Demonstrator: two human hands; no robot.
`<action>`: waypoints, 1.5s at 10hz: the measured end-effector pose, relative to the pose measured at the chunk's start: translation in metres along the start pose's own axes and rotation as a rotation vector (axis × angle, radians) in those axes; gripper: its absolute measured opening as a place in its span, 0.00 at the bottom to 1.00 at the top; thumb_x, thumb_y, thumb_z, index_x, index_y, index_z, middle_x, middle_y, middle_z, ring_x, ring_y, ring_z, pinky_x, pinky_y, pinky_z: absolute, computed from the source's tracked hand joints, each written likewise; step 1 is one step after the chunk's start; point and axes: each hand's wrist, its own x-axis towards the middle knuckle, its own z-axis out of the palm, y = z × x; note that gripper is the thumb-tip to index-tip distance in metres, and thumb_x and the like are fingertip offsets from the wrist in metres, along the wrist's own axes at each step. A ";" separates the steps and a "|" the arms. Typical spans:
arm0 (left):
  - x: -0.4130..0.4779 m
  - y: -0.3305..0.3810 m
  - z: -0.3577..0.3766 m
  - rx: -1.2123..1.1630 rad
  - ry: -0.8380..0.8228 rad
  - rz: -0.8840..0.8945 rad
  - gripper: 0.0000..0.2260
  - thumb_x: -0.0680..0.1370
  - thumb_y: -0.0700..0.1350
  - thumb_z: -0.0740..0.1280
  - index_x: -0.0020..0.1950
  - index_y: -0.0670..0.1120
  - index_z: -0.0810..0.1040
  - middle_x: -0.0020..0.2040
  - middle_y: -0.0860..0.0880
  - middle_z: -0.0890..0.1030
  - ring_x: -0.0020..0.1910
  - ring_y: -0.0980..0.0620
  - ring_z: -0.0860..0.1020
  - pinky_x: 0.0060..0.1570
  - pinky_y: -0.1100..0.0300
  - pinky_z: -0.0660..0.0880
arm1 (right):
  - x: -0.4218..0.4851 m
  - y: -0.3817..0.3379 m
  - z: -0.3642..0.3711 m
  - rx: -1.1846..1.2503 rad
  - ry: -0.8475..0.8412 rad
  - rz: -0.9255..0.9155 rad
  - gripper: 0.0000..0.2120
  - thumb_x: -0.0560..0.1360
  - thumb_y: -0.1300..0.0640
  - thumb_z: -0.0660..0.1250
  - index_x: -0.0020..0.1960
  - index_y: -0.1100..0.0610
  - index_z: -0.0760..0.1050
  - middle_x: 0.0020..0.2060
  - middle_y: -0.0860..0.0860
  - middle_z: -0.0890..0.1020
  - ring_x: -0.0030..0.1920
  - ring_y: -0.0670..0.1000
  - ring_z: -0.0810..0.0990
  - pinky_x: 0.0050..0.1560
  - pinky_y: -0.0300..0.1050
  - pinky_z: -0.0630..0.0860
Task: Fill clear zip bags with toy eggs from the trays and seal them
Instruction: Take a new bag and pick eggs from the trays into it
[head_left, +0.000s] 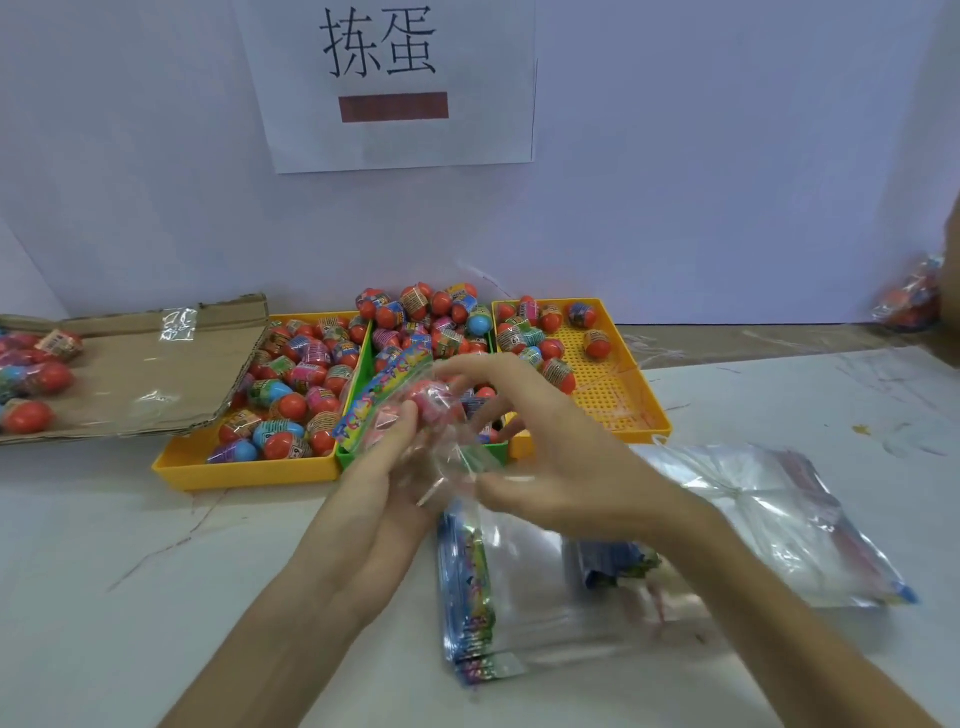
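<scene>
My left hand (387, 467) holds a clear zip bag (410, 410) with a colourful printed strip, above the front edge of the green tray (353, 460). A red toy egg (431, 397) shows inside the bag. My right hand (540, 441) is over the bag's mouth, fingers curled on the plastic. Three trays of toy eggs stand behind: a yellow one (249, 475) on the left, the green one in the middle, and a yellow one (634, 384) on the right, which is partly bare.
A stack of flat empty zip bags (519, 597) lies in front of me, more bags (779, 519) to its right. A cardboard sheet (156, 374) with filled bags (31, 374) lies at left. Another filled bag (911, 299) sits far right. A paper sign hangs on the wall.
</scene>
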 end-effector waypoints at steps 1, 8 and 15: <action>0.004 0.002 -0.004 -0.061 0.086 -0.015 0.12 0.81 0.55 0.66 0.55 0.50 0.86 0.58 0.48 0.86 0.65 0.45 0.80 0.70 0.43 0.73 | 0.008 0.019 -0.032 0.123 0.153 0.227 0.29 0.71 0.58 0.72 0.67 0.40 0.69 0.59 0.39 0.76 0.53 0.40 0.80 0.51 0.39 0.78; -0.005 0.031 0.010 -0.291 0.212 0.071 0.16 0.85 0.47 0.58 0.68 0.40 0.76 0.60 0.39 0.84 0.58 0.43 0.84 0.54 0.51 0.82 | 0.001 0.003 -0.033 0.074 0.319 -0.026 0.20 0.70 0.59 0.76 0.59 0.49 0.74 0.49 0.47 0.82 0.50 0.49 0.83 0.48 0.39 0.79; -0.017 0.013 0.027 -0.126 -0.038 0.043 0.16 0.76 0.36 0.67 0.63 0.41 0.80 0.55 0.37 0.85 0.48 0.44 0.86 0.43 0.57 0.83 | 0.001 0.015 0.006 -0.200 0.367 -0.021 0.21 0.65 0.57 0.83 0.51 0.50 0.75 0.45 0.43 0.78 0.43 0.42 0.76 0.44 0.28 0.70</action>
